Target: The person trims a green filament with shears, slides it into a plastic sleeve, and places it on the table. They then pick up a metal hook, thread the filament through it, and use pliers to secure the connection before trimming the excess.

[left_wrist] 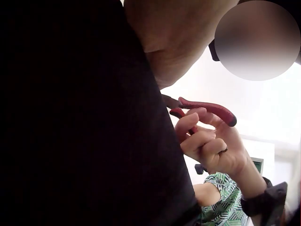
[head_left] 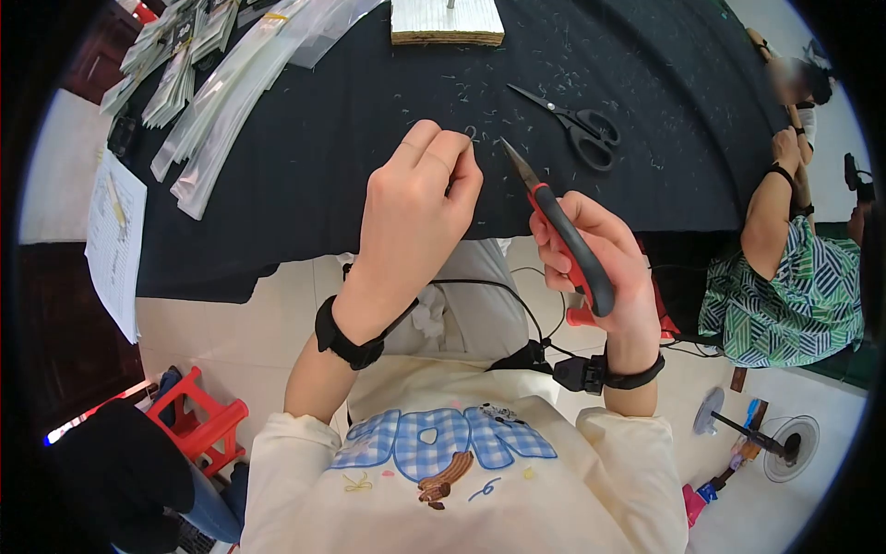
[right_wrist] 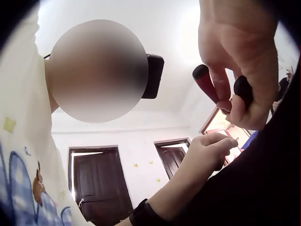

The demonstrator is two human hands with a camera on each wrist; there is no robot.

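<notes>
My left hand [head_left: 415,194] is over the near part of the black-covered table, thumb and forefinger pinched together. A small, thin wire loop [head_left: 472,132] sticks out at those fingertips. To its right, my right hand [head_left: 604,258] grips needle-nose pliers [head_left: 574,242] by their red and black handles. Their pointed tip is up and left, a short way from the wire loop. In the left wrist view, fingers curl about the pliers [left_wrist: 207,107], while dark cloth covers much of the picture. The right wrist view shows both hands, with the pliers' handle ends [right_wrist: 203,77] protruding.
Black-handled scissors [head_left: 591,129] lie right of the pliers' tip, among scattered wire bits. A white-topped block [head_left: 448,23] stands at the far side. Plastic sleeves [head_left: 231,120] and a paper sheet [head_left: 115,249] occupy the left. Another person [head_left: 784,286] sits at the right.
</notes>
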